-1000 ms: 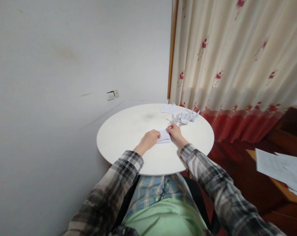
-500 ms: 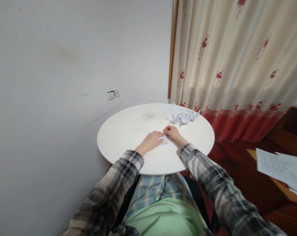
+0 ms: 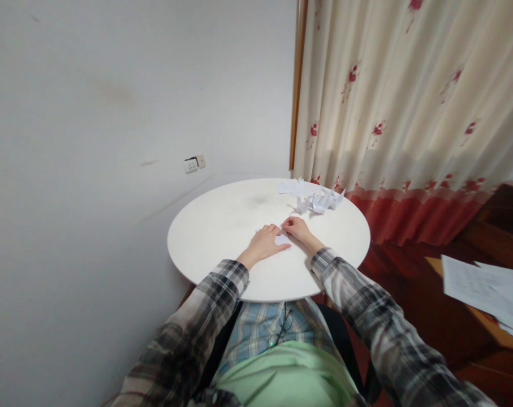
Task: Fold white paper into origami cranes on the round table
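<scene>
A small piece of folded white paper (image 3: 282,239) lies on the round white table (image 3: 214,232), partly hidden under my fingers. My left hand (image 3: 263,243) rests over its left side, fingers spread, with the thumb stretched across the near edge. At the paper's far right edge, my right hand (image 3: 296,226) pinches it between thumb and fingertips. Beyond my hands, several folded white paper figures (image 3: 319,202) with pointed tips stand in a cluster. Behind them lie flat white sheets of paper (image 3: 292,187).
A white wall with a power socket (image 3: 191,165) is on the left. A flowered curtain (image 3: 379,130) hangs behind the table on the right. Printed sheets (image 3: 481,282) lie on a wooden surface at the far right. Green cloth (image 3: 290,373) covers my lap.
My left thumb has moved towards me and to the right, down to the paper's near edge. My right hand keeps its pinch in the same place.
</scene>
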Motion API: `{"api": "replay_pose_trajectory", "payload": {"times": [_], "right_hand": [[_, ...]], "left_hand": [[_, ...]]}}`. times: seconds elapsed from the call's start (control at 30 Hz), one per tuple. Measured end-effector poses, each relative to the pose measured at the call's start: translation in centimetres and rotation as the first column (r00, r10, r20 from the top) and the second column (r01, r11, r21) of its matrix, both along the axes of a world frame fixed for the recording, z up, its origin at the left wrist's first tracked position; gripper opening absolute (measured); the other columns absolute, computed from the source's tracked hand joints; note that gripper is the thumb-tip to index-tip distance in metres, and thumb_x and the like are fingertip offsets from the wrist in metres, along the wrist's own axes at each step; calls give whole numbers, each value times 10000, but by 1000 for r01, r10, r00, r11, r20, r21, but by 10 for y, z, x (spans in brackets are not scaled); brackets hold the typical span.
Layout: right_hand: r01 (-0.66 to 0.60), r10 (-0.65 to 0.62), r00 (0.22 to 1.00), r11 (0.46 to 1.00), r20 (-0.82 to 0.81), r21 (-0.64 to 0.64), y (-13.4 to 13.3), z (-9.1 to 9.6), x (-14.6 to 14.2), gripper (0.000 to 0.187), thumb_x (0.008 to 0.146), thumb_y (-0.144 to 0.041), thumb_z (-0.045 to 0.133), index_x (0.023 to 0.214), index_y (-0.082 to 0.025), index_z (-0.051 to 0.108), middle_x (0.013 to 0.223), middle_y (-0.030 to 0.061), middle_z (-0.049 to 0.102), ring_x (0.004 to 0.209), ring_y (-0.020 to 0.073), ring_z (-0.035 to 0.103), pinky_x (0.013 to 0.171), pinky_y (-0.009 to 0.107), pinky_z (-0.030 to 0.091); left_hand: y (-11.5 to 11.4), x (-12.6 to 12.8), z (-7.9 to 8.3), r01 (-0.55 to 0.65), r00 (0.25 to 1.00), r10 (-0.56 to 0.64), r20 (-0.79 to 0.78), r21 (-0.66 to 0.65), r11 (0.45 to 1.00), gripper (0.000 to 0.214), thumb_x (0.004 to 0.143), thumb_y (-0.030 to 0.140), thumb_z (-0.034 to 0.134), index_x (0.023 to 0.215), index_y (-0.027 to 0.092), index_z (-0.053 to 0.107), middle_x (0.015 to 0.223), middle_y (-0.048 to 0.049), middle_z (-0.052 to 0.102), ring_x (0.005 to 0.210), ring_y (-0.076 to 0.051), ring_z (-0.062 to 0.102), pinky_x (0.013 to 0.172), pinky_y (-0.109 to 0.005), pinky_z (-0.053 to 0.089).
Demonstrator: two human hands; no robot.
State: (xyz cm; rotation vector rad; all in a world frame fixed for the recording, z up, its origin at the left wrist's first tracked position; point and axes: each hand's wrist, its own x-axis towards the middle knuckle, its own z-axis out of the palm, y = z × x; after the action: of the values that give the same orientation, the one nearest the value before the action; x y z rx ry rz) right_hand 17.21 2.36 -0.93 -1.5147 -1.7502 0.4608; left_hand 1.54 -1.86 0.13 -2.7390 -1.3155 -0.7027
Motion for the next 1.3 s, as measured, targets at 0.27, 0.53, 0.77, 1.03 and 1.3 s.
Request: {"api": "replay_pose_trajectory", "payload": {"times": [0.27, 0.53, 0.77, 1.03, 1.3], "right_hand": [[-3, 3, 1000, 1000, 14, -6, 1, 0, 0, 143, 643, -169, 556, 744, -147, 656, 680, 16, 644, 605, 108, 550, 545, 193, 370], [-12, 11, 1000, 1000, -3, -7, -1, 0, 1, 129, 641, -169, 558, 730, -153, 649, 688, 16, 653, 627, 112, 567, 572, 193, 390], [-9, 8, 1000, 1000, -30, -25, 0, -3, 1, 144, 651, -158, 530, 738, -158, 644, 634, 6, 643, 589, 109, 562, 550, 190, 386], [-2, 1, 999, 1000, -36, -27, -3, 0, 1, 145, 660, -165, 536, 748, -157, 650, 640, 4, 645, 592, 106, 560, 553, 189, 388], [-5, 5, 1000, 1000, -27, -10, 2, -3, 2, 159, 642, -150, 571, 769, -149, 666, 693, 17, 651, 639, 115, 567, 610, 201, 409]], "left_hand": [[0, 1, -1, -7, 1000, 7, -22, 17, 1000, 542, 652, 628, 545, 939, 168, 551, 972, -89, 549, 930, -258, 499, 793, -372, 403], [-2, 1, -2, 105, 994, -105, -15, 3, 994, 485, 719, 537, 545, 1042, 175, 551, 1054, -91, 548, 982, -242, 489, 873, -380, 376], [-3, 0, 0, 255, 966, -252, 66, -40, 966, 303, 752, 432, 562, 951, 210, 618, 1083, -65, 550, 1014, -204, 492, 905, -341, 372], [0, 0, -1, 252, 963, -238, 126, -106, 962, 432, 655, 487, 644, 981, 207, 601, 1129, -74, 532, 1042, -216, 482, 933, -365, 363], [26, -6, -13, 111, 896, -17, 444, -187, 976, 184, 806, 291, 488, 899, 169, 589, 927, -43, 612, 888, -154, 559, 844, -309, 436]]}}
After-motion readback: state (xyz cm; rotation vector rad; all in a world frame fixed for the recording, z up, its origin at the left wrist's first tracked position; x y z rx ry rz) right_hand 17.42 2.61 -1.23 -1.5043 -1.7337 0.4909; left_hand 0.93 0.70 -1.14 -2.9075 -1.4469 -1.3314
